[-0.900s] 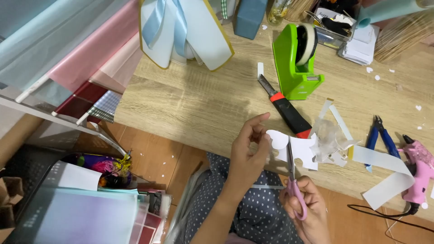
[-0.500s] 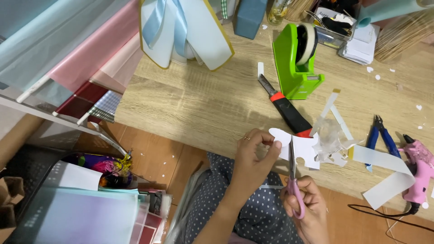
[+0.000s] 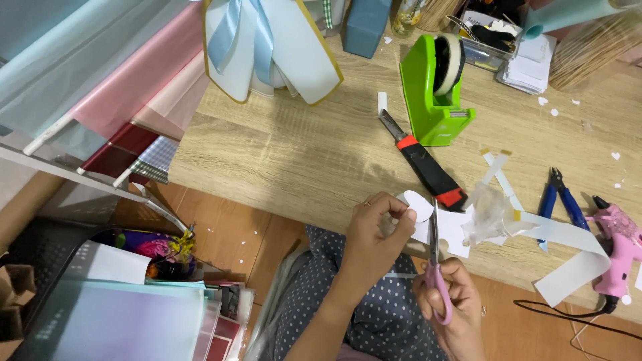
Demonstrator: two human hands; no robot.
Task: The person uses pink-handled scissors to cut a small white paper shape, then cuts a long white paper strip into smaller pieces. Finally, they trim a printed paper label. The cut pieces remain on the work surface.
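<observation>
- While the left hand (image 3: 378, 230) pinches a piece of white paper (image 3: 420, 205) between thumb and fingertips, its grip is closed on the sheet's edge, just over the near rim of the wooden table (image 3: 287, 150).
- That paper is thin and matte, cut to a rounded, heart-like lobe at the top; its lower part is hidden behind the fingers.
- Pink-handled scissors (image 3: 436, 267) stand almost upright in the right hand (image 3: 451, 311), fingers through the plastic loops, grip closed round the handles; the steel blades look only slightly parted, and the tips meet the paper just to the right of the left thumb.
- More white paper offcuts (image 3: 449, 230) and a crumpled clear plastic scrap (image 3: 491, 214) lie on the table right behind the blades.
- A black and red utility knife (image 3: 424, 164) lies slantwise, near a glossy green tape dispenser (image 3: 436, 93).
- Blue-handled pliers (image 3: 560, 197) and a pink glue gun (image 3: 618, 247) (its cord runs off the lower right edge) sit further right.
- Pale blue ribbon on white and gold card (image 3: 267, 47) is cut off at the top edge.
- Rolls of pink and pale blue wrapping sheet (image 3: 100, 73) lean at left, partly out of view.
- Dotted dark fabric (image 3: 374, 321) covers the lap below the hands.
</observation>
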